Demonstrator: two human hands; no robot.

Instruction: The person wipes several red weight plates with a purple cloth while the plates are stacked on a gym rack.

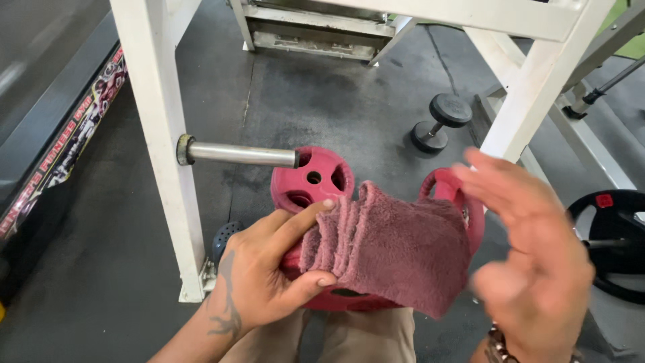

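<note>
Dark gym floor below; left hand fingers pinch maroon towel, right hand fingers spread, blurred.

My left hand is bare, with no glove and no ring that I can see, and the nails on its thumb and forefinger are cut short. A dark tattoo of curling, pointed lines runs from the back of that hand, past the wrist and along my forearm, which has no sleeve on it. My right hand is bare too and blurred, so its details are hard to make out. Just below it, around my right wrist, sits a bracelet of dark and metallic beads. Beneath both hands are my khaki cloth trousers.
</note>
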